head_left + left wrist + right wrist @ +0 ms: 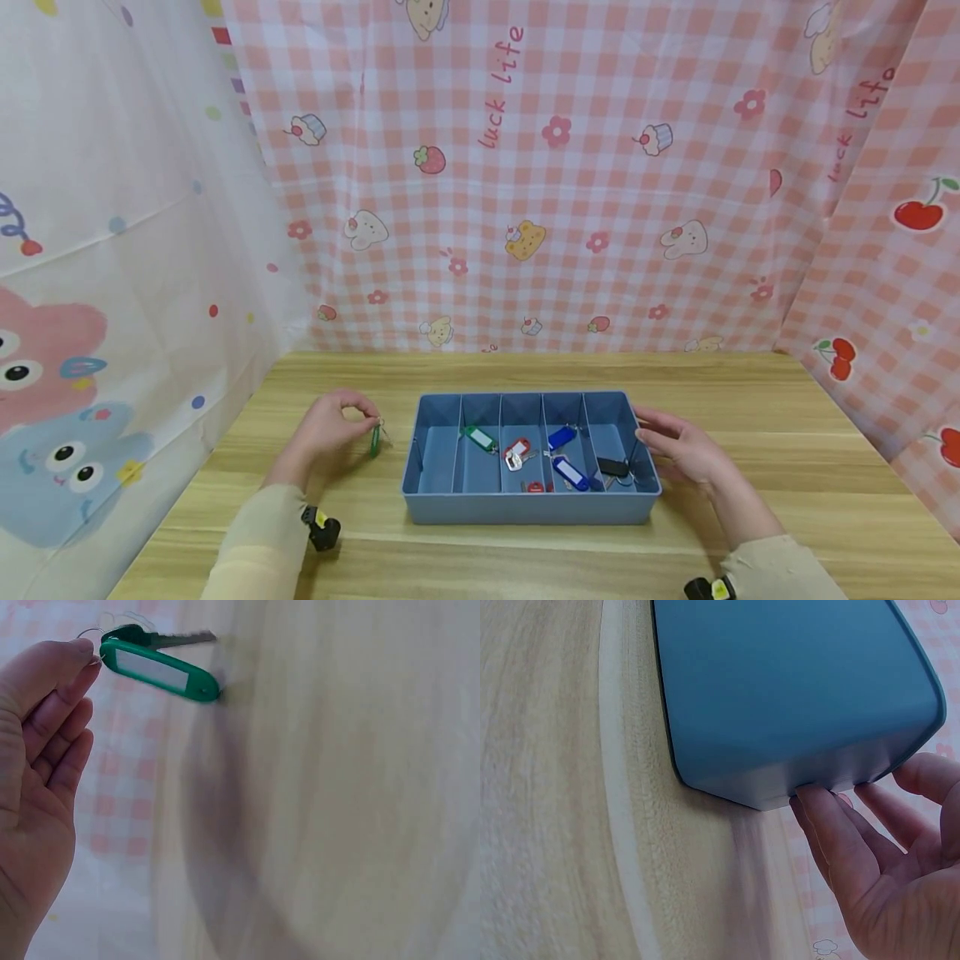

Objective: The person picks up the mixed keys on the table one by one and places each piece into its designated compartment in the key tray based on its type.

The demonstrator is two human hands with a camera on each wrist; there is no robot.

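My left hand (337, 423) pinches a small metal ring between thumb and finger, left of the tray. A green key tag (163, 671) with a white label and a key (176, 639) with a dark green head hang from that ring, above the table. At the right end of the blue divided tray (532, 507), my right hand (686, 450) holds the edge. Its thumb lies at the rim, and its fingers (832, 825) touch the outer end wall. Inside the tray are another green key tag (480, 438), a red key tag (517, 448), two blue key tags (570, 472) and a black key (612, 468).
The tray stands on a wood-grain table (525, 562) and has several compartments side by side. Part of a red item (535, 487) shows behind its front wall. A pink checked cloth (487, 208) hangs at the back, with further printed cloth on both sides.
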